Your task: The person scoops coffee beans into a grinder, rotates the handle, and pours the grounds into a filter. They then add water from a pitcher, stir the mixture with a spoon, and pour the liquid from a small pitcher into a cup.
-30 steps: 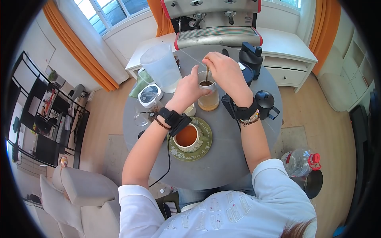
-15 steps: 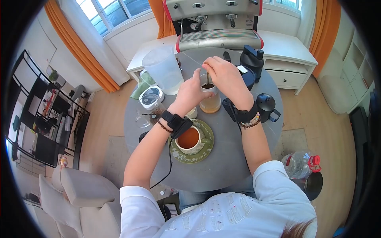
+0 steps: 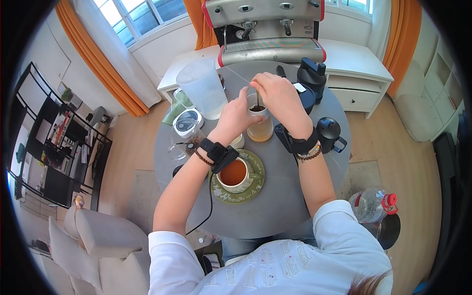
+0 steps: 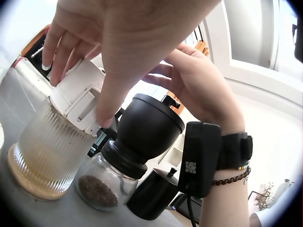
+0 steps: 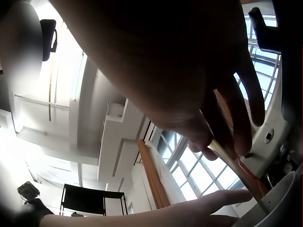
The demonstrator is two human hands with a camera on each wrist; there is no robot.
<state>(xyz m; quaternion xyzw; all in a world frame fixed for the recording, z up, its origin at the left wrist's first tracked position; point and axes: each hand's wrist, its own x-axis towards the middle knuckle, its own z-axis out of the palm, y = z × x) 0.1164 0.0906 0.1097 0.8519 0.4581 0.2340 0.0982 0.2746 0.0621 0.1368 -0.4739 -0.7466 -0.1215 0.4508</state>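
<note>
My left hand holds a white dripper cup, thumb on one side and fingers on the other. It sits on a ribbed glass with a little amber-brown liquid low inside. Dark wet-looking grounds show within the cup. My right hand pinches a thin, flat stick-like handle from above; its lower end goes down into the cup, hidden by the grounds. Nearer my body, a patterned cup of reddish-brown liquid stands on a green saucer.
Left of the hands stand a clear plastic pitcher, a white round-topped device and a glass vessel. To the right are a black hand grinder, a small black pot and a black bottle. An espresso machine stands behind.
The head view has shifted slightly, so the table sits a little lower. Both hands stay at the dripper cup; the handle in the right hand stands at a slightly different angle in the grounds.
</note>
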